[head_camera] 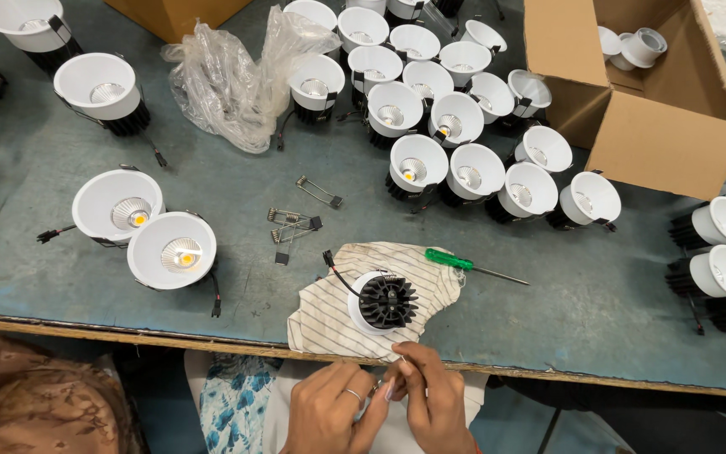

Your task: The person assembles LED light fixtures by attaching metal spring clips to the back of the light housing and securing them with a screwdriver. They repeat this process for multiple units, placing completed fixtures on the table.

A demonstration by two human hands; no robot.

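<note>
You face a worn grey-green workbench (60, 151) with a bare wooden front edge (128, 335). Light falls evenly across it. At two o'clock stands an open cardboard box (657, 126).

The cloth (329, 313) near me is off-white with thin dark stripes. On it sits a lamp (384, 301), black fins up, with a white rim and a black wire. The screwdriver (449, 260) just right of it has a bright green handle and a silvery shaft. The table (598, 294) is dull blue-grey, with a worn brown near edge. The lamps at left (171, 250) are white, glowing yellow-orange at the centre; the far lamps (418, 161) are white over black bodies. The box (661, 126) at far right is brown. The bag (233, 80) is clear. My left hand (329, 412) wears a silver ring. My lap fabric (233, 408) is white with blue flowers.
</note>
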